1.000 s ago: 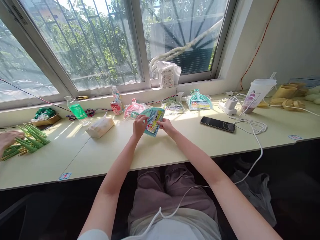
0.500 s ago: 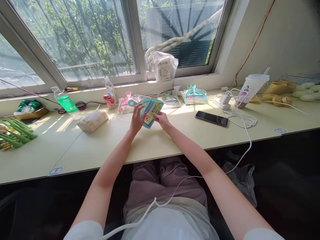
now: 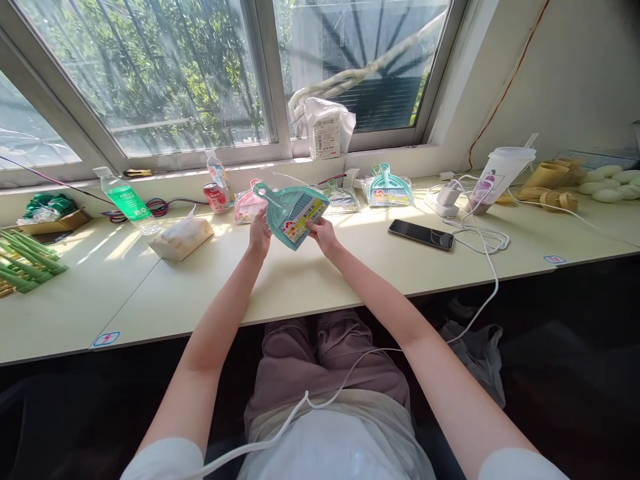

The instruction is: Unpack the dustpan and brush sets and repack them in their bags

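Observation:
Above the table, between my hands, is a teal dustpan-and-brush set [image 3: 287, 215] with a yellow printed label, its handle tilted to the upper left. My right hand [image 3: 324, 235] pinches its lower right edge, thumb on the front. My left hand [image 3: 260, 233] grips its left side, with some fingers hidden behind the pan. Just behind the held set lie a pink dustpan set [image 3: 247, 205], a greenish dustpan set [image 3: 342, 198] and, farther right, a teal dustpan set [image 3: 390, 190], each in clear plastic wrap.
A tissue pack [image 3: 182, 238], a green-labelled bottle [image 3: 129, 203] and a red can [image 3: 216, 198] stand to the left. On the right are a phone [image 3: 421, 235], a charger with white cables [image 3: 446, 199] and a lidded cup [image 3: 500, 179]. The table's front edge [image 3: 320, 312] runs before my lap.
My left hand has shifted from the front of the dustpan set to its left edge. The set has turned so more of its front and its handle show.

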Motion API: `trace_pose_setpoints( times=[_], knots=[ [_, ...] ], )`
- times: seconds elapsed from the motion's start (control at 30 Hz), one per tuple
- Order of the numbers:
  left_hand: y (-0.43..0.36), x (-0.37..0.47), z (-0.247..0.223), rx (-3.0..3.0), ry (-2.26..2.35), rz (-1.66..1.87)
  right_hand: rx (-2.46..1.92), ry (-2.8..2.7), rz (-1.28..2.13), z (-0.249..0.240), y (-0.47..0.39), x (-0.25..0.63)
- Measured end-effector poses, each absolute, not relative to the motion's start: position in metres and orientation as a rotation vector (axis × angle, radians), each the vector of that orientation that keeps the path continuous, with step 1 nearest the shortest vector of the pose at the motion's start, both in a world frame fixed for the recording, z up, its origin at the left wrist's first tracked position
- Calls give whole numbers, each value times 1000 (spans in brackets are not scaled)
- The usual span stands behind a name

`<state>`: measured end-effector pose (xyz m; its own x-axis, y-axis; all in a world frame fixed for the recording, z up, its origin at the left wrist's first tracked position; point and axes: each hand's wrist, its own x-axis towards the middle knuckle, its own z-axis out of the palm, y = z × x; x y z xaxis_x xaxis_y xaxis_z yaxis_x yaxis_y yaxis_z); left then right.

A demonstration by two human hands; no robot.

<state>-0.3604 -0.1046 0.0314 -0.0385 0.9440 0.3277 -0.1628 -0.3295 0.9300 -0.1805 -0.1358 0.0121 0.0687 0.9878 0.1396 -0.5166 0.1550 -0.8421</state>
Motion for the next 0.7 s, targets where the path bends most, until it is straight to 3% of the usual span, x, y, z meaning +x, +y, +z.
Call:
trace_pose_setpoints(
  times=[0.3,0.7],
  knots=[
    [-112,-356,31,1086,682,1454,-633,-843,1293,14,-142,-183],
    [-131,-336,17,1244,527,978,-630,-690,1172,13,-140,-182]
  ],
)
